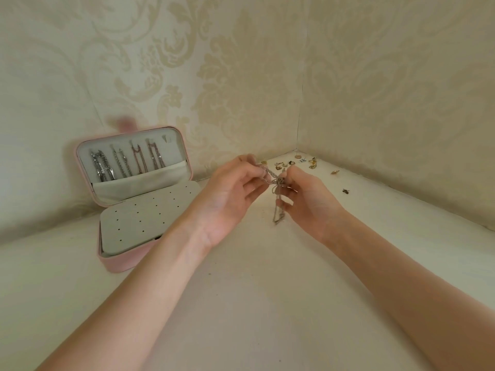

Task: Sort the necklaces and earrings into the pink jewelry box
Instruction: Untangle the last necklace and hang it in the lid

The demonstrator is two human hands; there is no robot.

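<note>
The pink jewelry box (117, 263) stands open at the left, its lid leaning back against the wall. Several necklaces (126, 163) hang inside the lid above a fabric pocket. The grey earring panel (144, 212) in the base shows rows of holes with nothing in them. Right of the box, above the surface, my left hand (230, 194) and my right hand (308, 199) pinch a silver necklace (277, 204) between them; its chain dangles down from my fingers. Several small earrings (294, 163) lie scattered in the far corner.
Patterned cream wallpaper (267, 76) closes in the back and right sides, meeting in a corner. One dark earring (346, 191) and one gold earring (334, 171) lie apart near the right wall. The white surface (254, 303) stretches toward me.
</note>
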